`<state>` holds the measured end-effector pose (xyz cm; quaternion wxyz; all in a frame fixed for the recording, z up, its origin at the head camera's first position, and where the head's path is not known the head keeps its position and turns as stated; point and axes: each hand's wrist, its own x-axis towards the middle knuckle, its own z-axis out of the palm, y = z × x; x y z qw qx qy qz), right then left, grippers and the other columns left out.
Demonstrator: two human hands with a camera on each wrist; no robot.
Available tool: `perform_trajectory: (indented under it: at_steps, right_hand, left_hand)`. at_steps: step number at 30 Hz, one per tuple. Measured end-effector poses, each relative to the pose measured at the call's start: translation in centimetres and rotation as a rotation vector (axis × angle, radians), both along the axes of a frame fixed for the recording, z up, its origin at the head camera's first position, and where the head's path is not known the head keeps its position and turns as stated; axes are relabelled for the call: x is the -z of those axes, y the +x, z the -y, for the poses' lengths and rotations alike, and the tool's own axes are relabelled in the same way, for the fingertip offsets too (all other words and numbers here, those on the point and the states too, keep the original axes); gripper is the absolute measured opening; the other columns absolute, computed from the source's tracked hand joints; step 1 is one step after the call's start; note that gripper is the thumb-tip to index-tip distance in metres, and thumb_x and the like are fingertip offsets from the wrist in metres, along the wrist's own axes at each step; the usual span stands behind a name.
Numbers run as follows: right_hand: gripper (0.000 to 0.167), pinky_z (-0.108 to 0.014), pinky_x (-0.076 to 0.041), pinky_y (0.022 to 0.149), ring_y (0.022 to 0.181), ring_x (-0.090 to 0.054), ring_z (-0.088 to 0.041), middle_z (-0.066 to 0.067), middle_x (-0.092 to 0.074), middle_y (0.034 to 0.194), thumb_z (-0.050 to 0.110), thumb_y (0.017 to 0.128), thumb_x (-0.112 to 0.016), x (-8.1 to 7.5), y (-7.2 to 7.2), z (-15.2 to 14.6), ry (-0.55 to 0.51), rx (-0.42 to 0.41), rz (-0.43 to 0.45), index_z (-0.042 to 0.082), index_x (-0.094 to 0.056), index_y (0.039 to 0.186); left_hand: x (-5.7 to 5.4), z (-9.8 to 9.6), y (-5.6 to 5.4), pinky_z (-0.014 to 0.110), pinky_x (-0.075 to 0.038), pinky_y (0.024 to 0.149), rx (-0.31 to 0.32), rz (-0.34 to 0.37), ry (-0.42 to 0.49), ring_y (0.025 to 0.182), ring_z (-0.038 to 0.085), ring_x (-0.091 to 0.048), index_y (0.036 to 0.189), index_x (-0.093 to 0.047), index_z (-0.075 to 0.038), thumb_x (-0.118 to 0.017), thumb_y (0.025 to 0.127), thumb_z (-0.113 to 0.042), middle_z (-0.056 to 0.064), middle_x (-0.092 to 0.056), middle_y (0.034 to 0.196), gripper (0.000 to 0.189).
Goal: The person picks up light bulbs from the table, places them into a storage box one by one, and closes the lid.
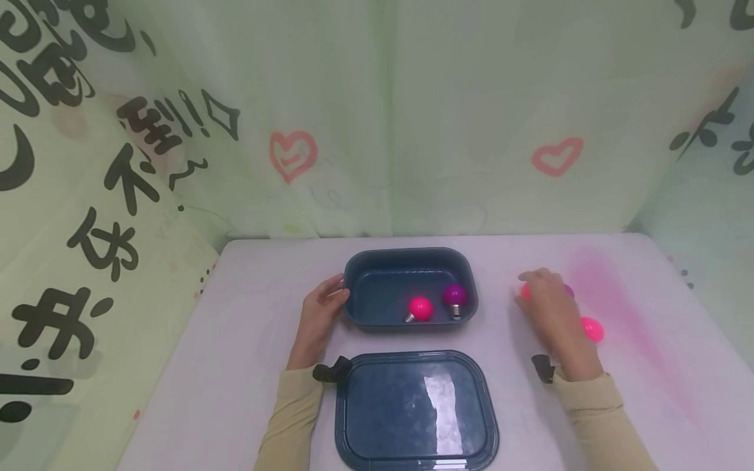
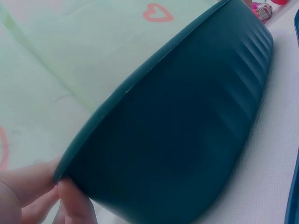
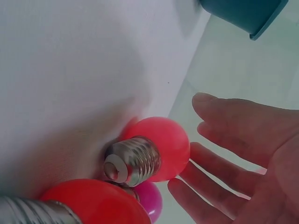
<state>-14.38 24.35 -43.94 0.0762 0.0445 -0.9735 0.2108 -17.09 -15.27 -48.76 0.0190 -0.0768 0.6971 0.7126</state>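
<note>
Right hand (image 1: 549, 313), fingers apart, at a bulb (image 3: 172, 148); left hand (image 1: 318, 315) pinches the box (image 1: 406, 326).
Probably light, slick, fragile: cup its globe gently.

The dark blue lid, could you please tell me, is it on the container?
No, the lid lies on the table, apart from the container, which stands open with a pink bulb and purple bulb inside.
</note>
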Motion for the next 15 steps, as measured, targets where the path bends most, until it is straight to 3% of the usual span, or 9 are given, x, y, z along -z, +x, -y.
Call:
perform_trajectory:
  at_steps: [9,15]
  right_hand:
    - [0.036,-0.064,-0.040,0.096,0.114,-0.046,-0.051,-0.033,-0.051,0.121,-0.002,0.092,-0.061,-0.12,-0.07,-0.33,0.002,-0.012,0.015,-0.013,-0.054,0.125]
    - [0.037,-0.063,-0.042,0.095,0.109,-0.050,-0.049,-0.032,-0.055,0.114,-0.007,0.087,-0.063,-0.23,0.27,-0.27,-0.006,-0.026,0.029,-0.012,-0.056,0.123]
  left_hand:
    - [-0.16,0.03,0.09,0.035,-0.049,0.095,0.006,-0.001,-0.011,0.119,0.022,-0.060,0.135,-0.060,-0.014,-0.072,0.091,-0.022,0.009,-0.059,0.136,0.046]
    - [-0.25,0.11,0.17,0.032,-0.049,0.093,0.019,0.002,0.002,0.118,0.022,-0.059,0.136,-0.059,-0.014,-0.073,0.091,-0.023,0.010,-0.059,0.137,0.048]
